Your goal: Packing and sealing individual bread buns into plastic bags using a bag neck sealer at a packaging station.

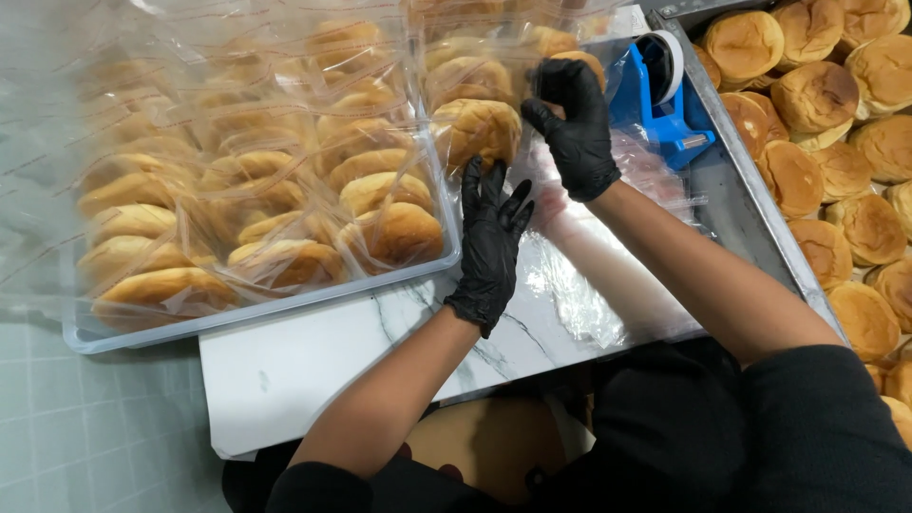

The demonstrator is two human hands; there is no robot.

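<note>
You have one view only, from the camera on your head, looking steeply down and close over the marble worktop. Your forearms enter from the bottom edge, reaching away from you.

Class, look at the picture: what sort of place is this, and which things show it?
Probably a bakery packing station: a clear bin of bagged buns, loose buns at right, and a blue tape dispenser.

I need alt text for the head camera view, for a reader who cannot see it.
Two black-gloved hands, left and right, handle a bagged bun over a marble board. A clear bin of bagged buns sits at left; a blue tape dispenser and a tray of bare buns at right.
</note>
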